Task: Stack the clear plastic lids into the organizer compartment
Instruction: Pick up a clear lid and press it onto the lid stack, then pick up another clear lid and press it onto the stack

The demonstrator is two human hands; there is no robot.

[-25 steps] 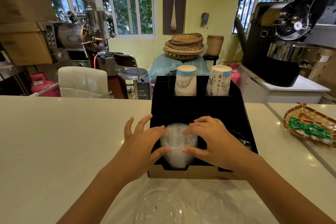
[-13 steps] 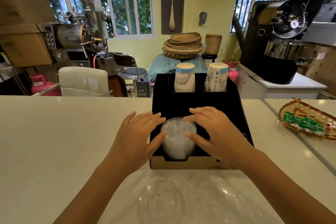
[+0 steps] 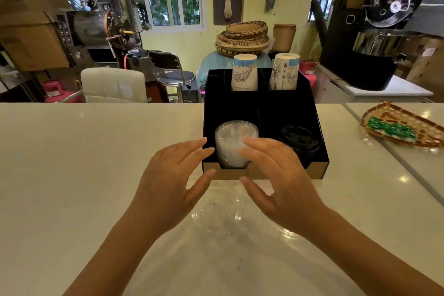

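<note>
A stack of clear plastic lids [image 3: 231, 144] stands in the front left compartment of the black organizer [image 3: 283, 108] on the white counter. My left hand [image 3: 175, 180] and my right hand [image 3: 276, 178] hover just in front of the organizer, fingers spread, holding nothing. The right fingertips overlap the stack's right side in view. Between and below the hands a loose clear lid [image 3: 216, 216] lies flat on the counter, and another clear lid [image 3: 288, 232] shows partly under my right wrist.
Black lids [image 3: 300, 139] fill the front right compartment. Two stacks of paper cups [image 3: 244, 72] [image 3: 284, 71] stand in the back compartments. A woven tray with green packets [image 3: 396, 127] lies at the right. A white chair [image 3: 113, 84] stands behind the counter.
Both hands have let go of the lid stack and pulled back toward me, fingers opening. The stack stays in the compartment. The black lids on the right are now uncovered.
</note>
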